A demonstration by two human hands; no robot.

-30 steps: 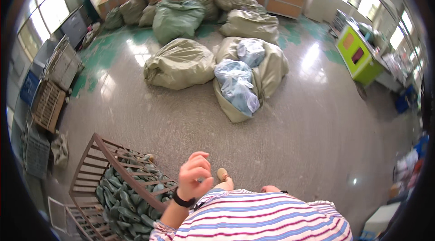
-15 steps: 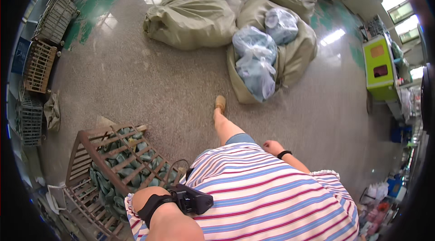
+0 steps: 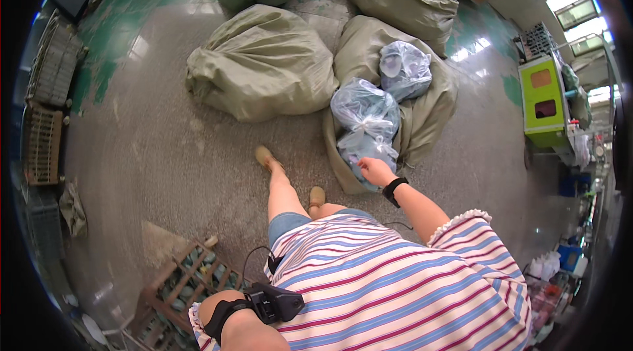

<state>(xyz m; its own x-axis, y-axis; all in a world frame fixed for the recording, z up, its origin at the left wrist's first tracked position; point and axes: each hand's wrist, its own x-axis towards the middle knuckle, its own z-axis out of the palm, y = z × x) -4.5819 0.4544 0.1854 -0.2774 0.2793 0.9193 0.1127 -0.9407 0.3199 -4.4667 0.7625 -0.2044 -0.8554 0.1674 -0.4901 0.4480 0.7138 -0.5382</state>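
My right hand (image 3: 376,172) reaches forward over an olive woven sack (image 3: 341,169), with a black band at the wrist. Its fingers are loosely bent, apart from one another, close above a knotted clear plastic bag (image 3: 366,108) with pale blue-green contents. Whether the fingertips touch the plastic I cannot tell. A second clear bag (image 3: 405,70) rests behind it on the same heap of sacks. My left upper arm shows at the lower edge with a black strapped device (image 3: 275,303); the left hand is out of sight.
A full tied sack (image 3: 264,64) lies left of the opened one, with more sacks (image 3: 403,4) behind. At lower left a brown slatted crate (image 3: 158,298) holds green-grey pieces. Crates (image 3: 43,143) line the left side; a lime-green cabinet (image 3: 544,101) stands at the right.
I have stepped closer to the sacks. My right hand has moved from beside my body out over the plastic bag. The slatted crate has slipped lower in view.
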